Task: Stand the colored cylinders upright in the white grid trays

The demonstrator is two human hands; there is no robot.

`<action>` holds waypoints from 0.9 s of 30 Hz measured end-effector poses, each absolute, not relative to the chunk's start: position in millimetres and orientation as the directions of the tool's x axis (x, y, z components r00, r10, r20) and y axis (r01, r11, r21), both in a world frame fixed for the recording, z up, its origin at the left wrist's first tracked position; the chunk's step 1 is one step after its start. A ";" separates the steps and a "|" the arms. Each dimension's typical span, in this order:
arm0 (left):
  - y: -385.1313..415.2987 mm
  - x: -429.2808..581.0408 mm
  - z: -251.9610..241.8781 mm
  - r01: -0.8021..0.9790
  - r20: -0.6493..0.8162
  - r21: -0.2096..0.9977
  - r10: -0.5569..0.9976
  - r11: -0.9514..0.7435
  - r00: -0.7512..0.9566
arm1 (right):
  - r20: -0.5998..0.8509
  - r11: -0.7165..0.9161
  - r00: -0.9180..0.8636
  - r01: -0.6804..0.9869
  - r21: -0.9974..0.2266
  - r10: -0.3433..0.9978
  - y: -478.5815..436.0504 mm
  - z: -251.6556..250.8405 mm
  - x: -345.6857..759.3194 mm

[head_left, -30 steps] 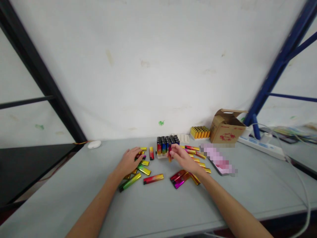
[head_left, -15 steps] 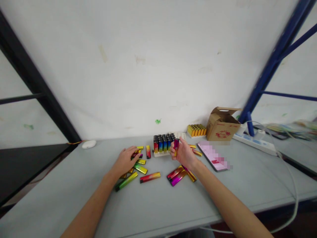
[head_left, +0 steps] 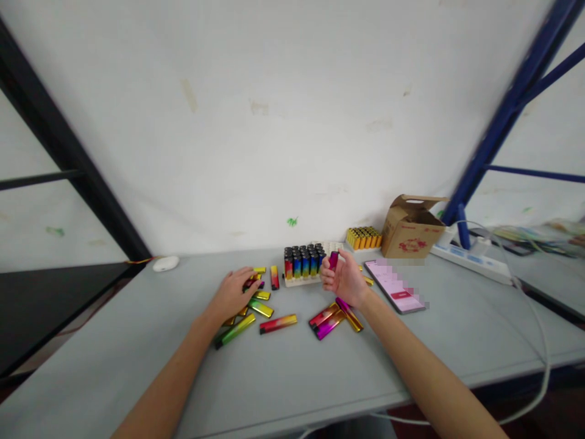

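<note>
An upright purple lighter [head_left: 334,260] with a shiny metallic body is gripped in my right hand [head_left: 345,281], beside a white tray [head_left: 299,281]. Rows of lighters [head_left: 301,263] with black tops stand in that tray. My left hand [head_left: 232,295] lies over a loose pile of colourful lighters [head_left: 260,308] on the left, thumb spread from the fingers; what is under the palm is hidden. Between the hands lies a red-yellow lighter [head_left: 278,324]. Below my right hand are several purple, red and gold lighters [head_left: 329,323].
Behind on the right stand a pack of yellow cylinders [head_left: 364,238] and an open cardboard box [head_left: 411,235]. A phone [head_left: 397,289] lies right of my right hand, near a white power strip [head_left: 475,263] and cable. A white oval object [head_left: 166,263] rests at the far left.
My right hand has moved slightly right with the purple lighter, away from the tray's front. The left hand stays over the pile.
</note>
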State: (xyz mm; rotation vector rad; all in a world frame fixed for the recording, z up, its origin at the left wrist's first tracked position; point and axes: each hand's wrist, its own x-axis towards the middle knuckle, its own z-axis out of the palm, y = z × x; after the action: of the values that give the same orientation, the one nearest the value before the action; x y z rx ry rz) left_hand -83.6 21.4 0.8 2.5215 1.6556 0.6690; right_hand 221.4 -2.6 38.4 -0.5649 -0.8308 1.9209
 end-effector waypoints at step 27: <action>20.7 -82.6 0.6 0.823 0.363 0.303 0.856 -0.481 0.367 | 0.404 0.720 -0.597 0.542 -0.434 0.693 -11.0 5.5 203.6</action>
State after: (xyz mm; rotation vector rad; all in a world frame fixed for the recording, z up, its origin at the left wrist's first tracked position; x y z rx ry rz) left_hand -82.6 20.7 0.6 2.5388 1.5620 0.7420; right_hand 203.6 -11.0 5.5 -0.9361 -2.3664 0.3589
